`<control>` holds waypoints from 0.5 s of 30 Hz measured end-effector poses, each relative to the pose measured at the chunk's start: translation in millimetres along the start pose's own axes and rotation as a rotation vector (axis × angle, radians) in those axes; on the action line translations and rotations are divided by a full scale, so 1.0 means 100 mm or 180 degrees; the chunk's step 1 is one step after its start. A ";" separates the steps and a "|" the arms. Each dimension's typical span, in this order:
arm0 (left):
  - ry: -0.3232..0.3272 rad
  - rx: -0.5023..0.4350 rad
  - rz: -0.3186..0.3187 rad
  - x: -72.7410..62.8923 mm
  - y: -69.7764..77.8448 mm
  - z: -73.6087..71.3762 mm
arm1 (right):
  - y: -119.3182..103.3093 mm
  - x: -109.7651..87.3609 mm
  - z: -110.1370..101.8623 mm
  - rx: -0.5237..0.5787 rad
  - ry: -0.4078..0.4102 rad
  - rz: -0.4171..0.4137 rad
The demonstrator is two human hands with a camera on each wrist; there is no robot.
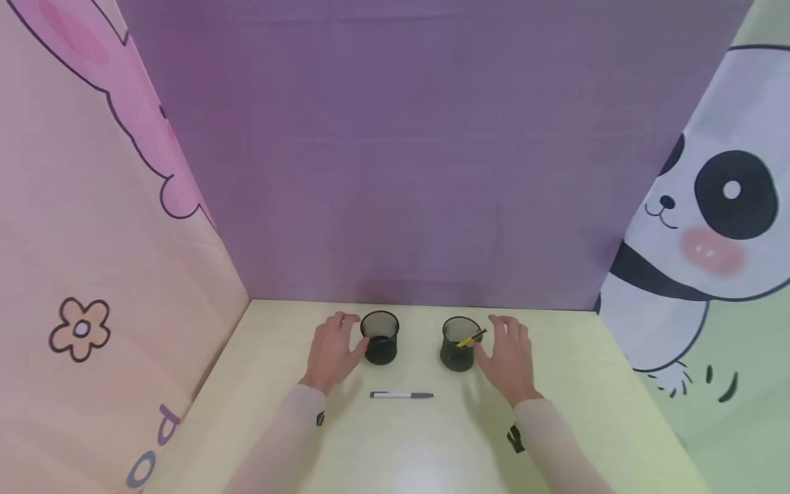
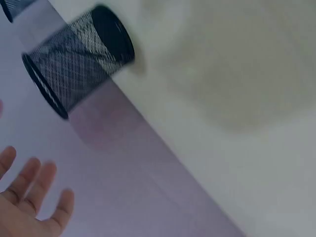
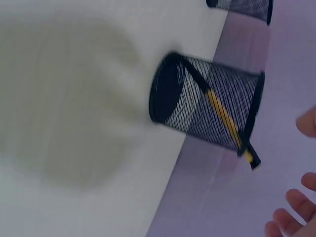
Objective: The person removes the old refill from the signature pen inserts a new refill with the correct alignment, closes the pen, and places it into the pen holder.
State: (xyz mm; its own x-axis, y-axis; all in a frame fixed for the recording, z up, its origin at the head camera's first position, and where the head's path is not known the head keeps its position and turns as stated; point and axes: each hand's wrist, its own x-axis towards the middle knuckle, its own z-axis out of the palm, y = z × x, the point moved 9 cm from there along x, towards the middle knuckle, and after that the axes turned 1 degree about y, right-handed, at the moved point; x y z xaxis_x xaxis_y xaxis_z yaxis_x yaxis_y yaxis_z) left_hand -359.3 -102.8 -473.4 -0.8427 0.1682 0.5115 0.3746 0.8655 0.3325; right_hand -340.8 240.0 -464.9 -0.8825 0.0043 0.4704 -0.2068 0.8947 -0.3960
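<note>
Two black mesh pen holders stand upright side by side on the table. My left hand (image 1: 333,351) is beside the left pen holder (image 1: 380,351), thumb and fingers spread around its near side; the left wrist view shows a gap between the fingers (image 2: 37,190) and the mesh. On the other side, my right hand (image 1: 509,357) is held with spread fingers next to the right pen holder (image 3: 207,101), also apart from it. A yellow and black pen (image 3: 224,118) leans inside that holder, its end sticking out over the rim. Neither hand holds anything.
A white and grey pen (image 1: 401,395) lies crosswise on the pale table (image 1: 407,446), nearer me than the holders. Behind the table hangs a purple cloth (image 1: 401,171). Printed cloths flank it, with a flower (image 1: 80,329) at left and a panda (image 1: 710,206) at right.
</note>
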 end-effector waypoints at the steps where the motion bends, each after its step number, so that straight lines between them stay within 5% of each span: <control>1: 0.0015 -0.0056 0.0005 -0.05 0.03 0.02 | -0.02 -0.04 0.02 0.0072 0.0026 0.0051; 5: -0.0153 -0.0297 -0.0052 -0.23 0.12 0.18 | -0.08 -0.23 0.20 0.0378 -0.0112 0.0249; 15: -0.1217 -0.0563 -0.0524 -0.67 0.20 0.80 | -0.04 -0.76 0.94 0.1419 -0.1089 0.0934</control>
State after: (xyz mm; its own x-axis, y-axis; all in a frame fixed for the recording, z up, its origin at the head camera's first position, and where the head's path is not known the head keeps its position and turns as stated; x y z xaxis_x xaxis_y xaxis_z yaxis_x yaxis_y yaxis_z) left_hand -326.4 -58.4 -564.6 -0.9665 0.2259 0.1221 0.2559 0.8070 0.5322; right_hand -312.8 194.0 -573.2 -0.9990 0.0120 0.0429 -0.0269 0.6057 -0.7952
